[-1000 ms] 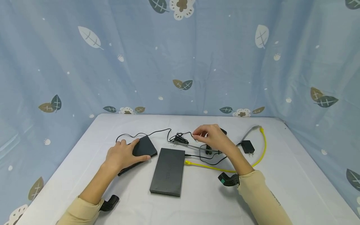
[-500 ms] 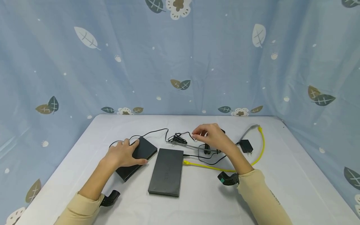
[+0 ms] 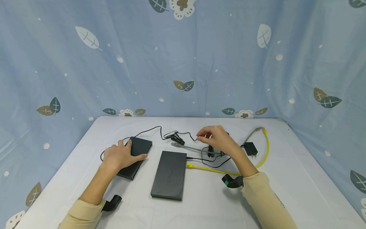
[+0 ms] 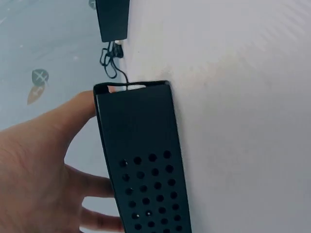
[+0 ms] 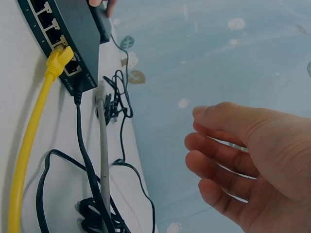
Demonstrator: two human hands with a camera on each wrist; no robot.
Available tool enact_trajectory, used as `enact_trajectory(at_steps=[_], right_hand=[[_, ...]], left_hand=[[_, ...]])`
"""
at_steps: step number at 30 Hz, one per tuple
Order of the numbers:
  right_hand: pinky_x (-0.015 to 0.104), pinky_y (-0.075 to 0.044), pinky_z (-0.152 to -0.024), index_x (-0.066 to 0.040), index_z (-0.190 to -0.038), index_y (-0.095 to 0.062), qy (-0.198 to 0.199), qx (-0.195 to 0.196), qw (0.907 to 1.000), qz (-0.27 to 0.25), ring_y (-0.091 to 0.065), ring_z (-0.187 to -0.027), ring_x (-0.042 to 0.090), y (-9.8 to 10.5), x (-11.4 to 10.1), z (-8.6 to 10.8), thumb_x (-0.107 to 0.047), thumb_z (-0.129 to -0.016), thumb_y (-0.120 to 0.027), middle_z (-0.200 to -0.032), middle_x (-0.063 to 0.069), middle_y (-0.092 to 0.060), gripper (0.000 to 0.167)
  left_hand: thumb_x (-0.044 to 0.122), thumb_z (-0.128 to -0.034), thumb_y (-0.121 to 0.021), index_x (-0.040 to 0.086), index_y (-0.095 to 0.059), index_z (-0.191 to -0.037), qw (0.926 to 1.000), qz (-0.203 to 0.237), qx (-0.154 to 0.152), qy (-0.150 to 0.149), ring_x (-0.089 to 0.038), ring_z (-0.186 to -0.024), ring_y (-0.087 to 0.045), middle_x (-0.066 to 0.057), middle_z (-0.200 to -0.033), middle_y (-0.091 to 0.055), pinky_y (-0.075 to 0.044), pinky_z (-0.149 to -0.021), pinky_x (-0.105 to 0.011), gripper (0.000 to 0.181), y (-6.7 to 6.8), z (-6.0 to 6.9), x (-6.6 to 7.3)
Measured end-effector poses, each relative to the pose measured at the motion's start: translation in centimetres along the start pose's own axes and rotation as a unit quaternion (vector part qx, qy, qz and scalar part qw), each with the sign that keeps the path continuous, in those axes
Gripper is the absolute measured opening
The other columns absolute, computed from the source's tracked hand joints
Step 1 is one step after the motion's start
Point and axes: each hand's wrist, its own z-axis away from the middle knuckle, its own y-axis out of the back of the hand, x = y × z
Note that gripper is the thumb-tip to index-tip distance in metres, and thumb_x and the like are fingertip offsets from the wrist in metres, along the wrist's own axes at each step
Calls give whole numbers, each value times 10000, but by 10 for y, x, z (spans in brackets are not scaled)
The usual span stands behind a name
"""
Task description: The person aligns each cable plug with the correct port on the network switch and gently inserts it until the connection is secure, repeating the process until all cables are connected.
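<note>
My left hand (image 3: 118, 156) grips a flat black box (image 3: 140, 146) at the left of the table, thumb on the right edge and fingers over the left. In the left wrist view, the side of this box (image 4: 136, 121) shows rows of round vent holes. Right of it lies a black network switch (image 3: 169, 175). A yellow network cable (image 5: 29, 141) and a black power cord (image 5: 83, 136) are plugged into the switch's port side. My right hand (image 3: 215, 138) hovers above the cables, its fingers loosely curled with nothing between them.
A thin black cord (image 3: 148, 129) runs from behind the box to a tied bundle (image 3: 178, 139). A grey cable (image 3: 194, 148) lies with its plug beside that bundle. A black power adapter (image 3: 250, 149) with prongs sits at the right. A blue patterned curtain (image 3: 183, 57) hangs behind the table.
My left hand has shifted the flat black box leftward and turned it, its near end swinging away from me since half a second ago. The thin black cord and bundle have moved left. My right hand stays put.
</note>
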Motion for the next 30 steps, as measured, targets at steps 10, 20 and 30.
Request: enact_trajectory(at_steps=[10,20,30], right_hand=[[248,-508,-661,-148,-1032,-753,-159,-243,9996,39,-651,-793,92,-10,3,-10,-247,-919,-696,-919,-48,-741,161],[239,-511,-645,-100,-1064,-744,-414,-558,9976,79,-657,-778,104,-26,0,-21,-252,-906,-711,-888,-28,-733,222],[255,-523,-684,-84,-1052,-742,-549,-858,9944,290,-653,-778,87,-42,-10,-27,-203,-885,-733,-902,-3,-735,206]], left_hand=[[826,-798,-478,-80,-404,-1444,9994,-157,156,277,-434,-714,-571,-383,-1228,-500,-478,-603,-502,1115,-3,-3,0],[831,-813,-441,-136,-414,-1404,9991,-78,181,370,-436,-755,-589,-381,-1140,-532,-482,-625,-514,1133,-3,-6,2],[815,-775,-535,-3,-416,-1468,9997,257,-5,9,-416,-789,-590,-385,-1263,-473,-466,-638,-523,1079,2,-7,-3]])
